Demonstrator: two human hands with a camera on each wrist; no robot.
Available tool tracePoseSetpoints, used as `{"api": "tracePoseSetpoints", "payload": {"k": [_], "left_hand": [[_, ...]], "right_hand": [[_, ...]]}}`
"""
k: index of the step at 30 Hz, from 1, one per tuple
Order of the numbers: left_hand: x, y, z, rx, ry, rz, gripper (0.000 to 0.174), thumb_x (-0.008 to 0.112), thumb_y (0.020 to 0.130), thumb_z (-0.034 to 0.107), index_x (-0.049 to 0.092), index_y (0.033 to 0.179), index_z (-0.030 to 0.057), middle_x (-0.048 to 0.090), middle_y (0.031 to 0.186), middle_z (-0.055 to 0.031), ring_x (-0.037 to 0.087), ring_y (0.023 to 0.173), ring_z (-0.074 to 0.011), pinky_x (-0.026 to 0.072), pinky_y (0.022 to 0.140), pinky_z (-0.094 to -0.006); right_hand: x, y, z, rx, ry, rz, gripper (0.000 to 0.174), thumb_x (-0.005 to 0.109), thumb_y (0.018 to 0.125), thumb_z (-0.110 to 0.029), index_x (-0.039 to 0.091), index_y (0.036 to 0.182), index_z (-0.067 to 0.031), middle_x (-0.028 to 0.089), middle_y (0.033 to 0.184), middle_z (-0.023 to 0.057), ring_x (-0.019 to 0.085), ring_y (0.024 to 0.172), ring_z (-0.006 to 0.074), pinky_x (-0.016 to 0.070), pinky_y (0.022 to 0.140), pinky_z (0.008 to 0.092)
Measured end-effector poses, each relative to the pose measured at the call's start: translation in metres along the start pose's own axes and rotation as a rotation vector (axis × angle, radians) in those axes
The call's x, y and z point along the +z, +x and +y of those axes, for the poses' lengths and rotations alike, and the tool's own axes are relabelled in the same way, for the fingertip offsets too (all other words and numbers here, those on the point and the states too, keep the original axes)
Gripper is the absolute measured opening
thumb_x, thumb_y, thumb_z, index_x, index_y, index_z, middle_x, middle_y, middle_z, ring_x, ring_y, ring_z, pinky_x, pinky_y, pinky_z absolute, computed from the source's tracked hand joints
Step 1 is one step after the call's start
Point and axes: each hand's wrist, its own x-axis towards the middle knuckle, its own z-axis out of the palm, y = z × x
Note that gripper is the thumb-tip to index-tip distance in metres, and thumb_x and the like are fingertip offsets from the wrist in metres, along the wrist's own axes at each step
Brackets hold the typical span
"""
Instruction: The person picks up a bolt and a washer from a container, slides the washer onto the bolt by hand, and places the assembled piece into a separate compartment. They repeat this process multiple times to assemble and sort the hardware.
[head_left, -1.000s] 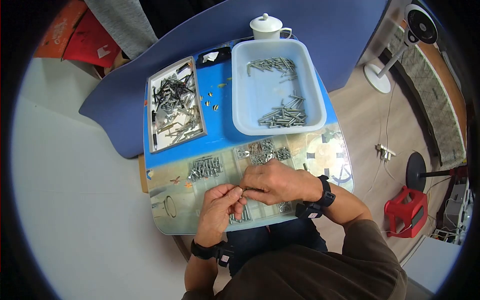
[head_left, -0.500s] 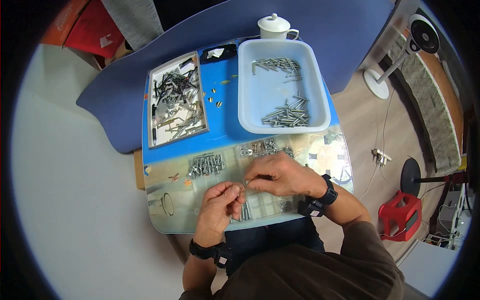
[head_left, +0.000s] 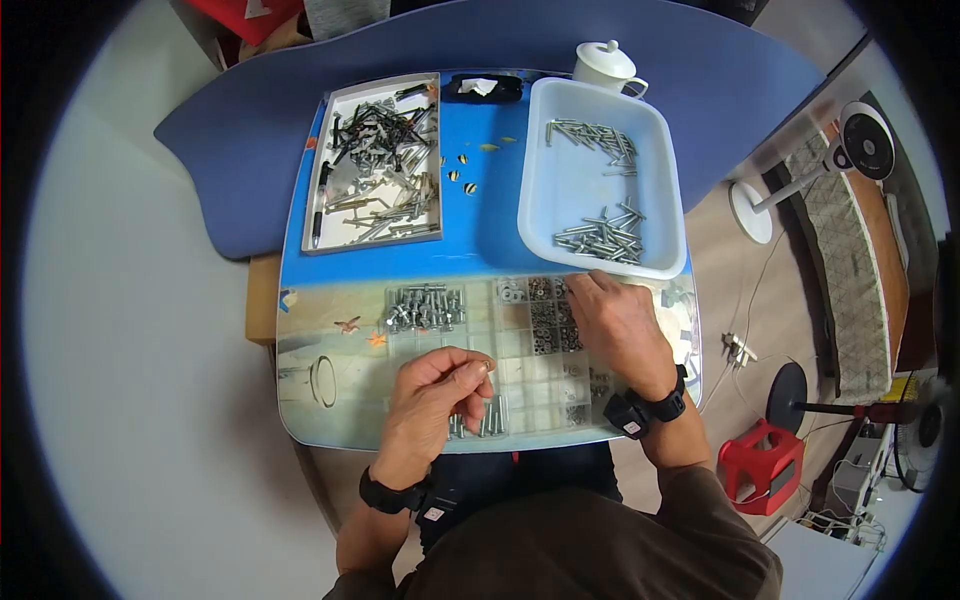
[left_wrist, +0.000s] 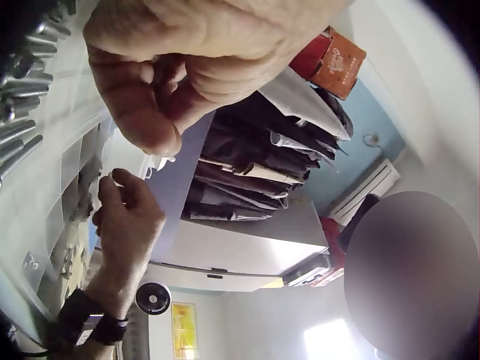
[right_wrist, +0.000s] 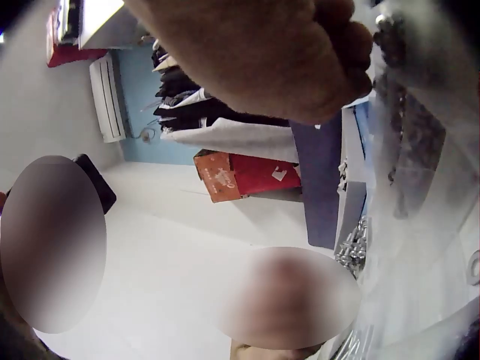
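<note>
Near the front of the table, my left hand [head_left: 425,400] pinches a small metal piece [head_left: 487,366] between thumb and forefinger, too small to identify. In the left wrist view this hand [left_wrist: 202,60] has bent fingers, and the piece is hidden. My right hand [head_left: 628,335] is over the right part of a clear divided organizer [head_left: 514,343], beside compartments of nuts and washers [head_left: 543,325]. Its fingers bend downward, with the tips partly hidden; whether they hold anything is unclear. Bolts [head_left: 425,308] fill a compartment at the organizer's left.
A white tub [head_left: 531,190] with two piles of metal pins stands behind the organizer. To its left lies a shallow box [head_left: 312,205] of mixed screws and pens. A lidded white cup [head_left: 604,65] and a black pouch [head_left: 505,92] are at the back.
My right hand has moved away from the left, rightward over the nut compartments. My left hand stays near the front with its pinch. The head view has shifted.
</note>
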Motion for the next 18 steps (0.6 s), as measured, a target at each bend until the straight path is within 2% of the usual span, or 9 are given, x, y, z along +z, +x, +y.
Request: {"api": "tracePoseSetpoints", "payload": {"k": [3, 6, 8, 9, 11, 12, 14, 15, 18], "left_hand": [[0.005, 0.005, -0.003, -0.027, 0.005, 0.023, 0.02, 0.064, 0.099, 0.016, 0.068, 0.104, -0.0028, 0.066, 0.08, -0.0066, 0.058, 0.055, -0.0102, 0.0478, 0.048, -0.0247], [0.005, 0.01, -0.004, -0.073, -0.031, -0.019, 0.023, 0.066, 0.099, 0.02, 0.068, 0.106, -0.0024, 0.066, 0.081, -0.005, 0.06, 0.06, -0.009, 0.0495, 0.051, -0.0233], [0.006, 0.013, -0.005, -0.084, -0.029, -0.029, 0.023, 0.066, 0.099, 0.02, 0.068, 0.106, -0.0022, 0.066, 0.08, -0.0051, 0.06, 0.06, -0.0089, 0.0495, 0.051, -0.0232], [0.007, 0.014, -0.006, -0.092, -0.03, -0.037, 0.023, 0.065, 0.1, 0.02, 0.068, 0.106, -0.0021, 0.066, 0.08, -0.0051, 0.06, 0.06, -0.0089, 0.0495, 0.051, -0.0231], [0.011, 0.015, -0.004, -0.092, -0.019, -0.035, 0.023, 0.065, 0.1, 0.02, 0.068, 0.105, -0.0018, 0.066, 0.08, -0.0052, 0.06, 0.06, -0.0087, 0.0495, 0.051, -0.0229], [0.013, 0.015, -0.004, -0.089, -0.009, -0.034, 0.022, 0.065, 0.1, 0.02, 0.068, 0.103, -0.0015, 0.066, 0.08, -0.0053, 0.06, 0.06, -0.0086, 0.0496, 0.051, -0.0228], [0.013, 0.018, -0.006, -0.088, -0.005, -0.036, 0.022, 0.065, 0.1, 0.02, 0.068, 0.101, -0.0012, 0.066, 0.08, -0.0054, 0.06, 0.06, -0.0085, 0.0498, 0.051, -0.0228], [0.013, 0.018, -0.007, -0.086, 0.0, -0.039, 0.021, 0.065, 0.1, 0.02, 0.068, 0.099, -0.0009, 0.066, 0.08, -0.0054, 0.06, 0.061, -0.0085, 0.0499, 0.051, -0.0229], [0.011, 0.018, -0.006, -0.083, 0.018, -0.067, 0.022, 0.065, 0.1, 0.021, 0.067, 0.096, -0.0007, 0.065, 0.08, -0.0053, 0.06, 0.061, -0.0085, 0.0503, 0.051, -0.0232]], "right_hand": [[0.0, 0.001, -0.002, 0.034, -0.025, -0.011, 0.021, 0.068, 0.088, -0.009, 0.066, 0.107, -0.0011, 0.068, 0.087, 0.0145, 0.068, 0.075, 0.0337, 0.0528, 0.063, 0.0432], [-0.004, 0.001, -0.005, 0.039, -0.031, 0.002, 0.024, 0.07, 0.086, -0.008, 0.066, 0.108, -0.0017, 0.068, 0.086, 0.0134, 0.068, 0.074, 0.0329, 0.0533, 0.063, 0.0434], [-0.012, 0.0, -0.007, -0.105, 0.196, 0.016, 0.026, 0.072, 0.086, -0.009, 0.067, 0.11, -0.0004, 0.068, 0.086, 0.0139, 0.068, 0.073, 0.033, 0.0541, 0.063, 0.0429], [-0.017, 0.0, -0.009, -0.102, 0.196, 0.015, 0.026, 0.072, 0.086, -0.009, 0.067, 0.11, -0.0004, 0.068, 0.086, 0.0139, 0.068, 0.073, 0.033, 0.0541, 0.063, 0.0429], [-0.022, 0.002, -0.015, -0.276, 0.608, -0.139, 0.027, 0.076, 0.085, -0.011, 0.069, 0.109, 0.0003, 0.069, 0.088, 0.0153, 0.068, 0.075, 0.0339, 0.0554, 0.065, 0.0421], [-0.016, 0.001, -0.018, -0.275, 0.61, -0.14, 0.027, 0.076, 0.085, -0.011, 0.069, 0.109, 0.0003, 0.069, 0.088, 0.0153, 0.068, 0.075, 0.0339, 0.0554, 0.065, 0.0421], [0.001, -0.001, -0.023, -0.389, 0.718, -0.038, 0.024, 0.073, 0.087, -0.01, 0.068, 0.108, 0.001, 0.068, 0.087, 0.016, 0.068, 0.071, 0.0341, 0.0557, 0.062, 0.041], [0.001, -0.001, -0.023, -0.367, 0.734, -0.064, 0.024, 0.074, 0.086, -0.008, 0.069, 0.107, 0.0012, 0.069, 0.09, 0.0168, 0.069, 0.075, 0.0345, 0.0564, 0.066, 0.0404], [-0.002, 0.0, -0.026, -0.341, 0.817, -0.053, 0.023, 0.074, 0.085, -0.005, 0.069, 0.106, 0.0017, 0.069, 0.089, 0.0171, 0.069, 0.078, 0.0343, 0.056, 0.067, 0.0403]]}}
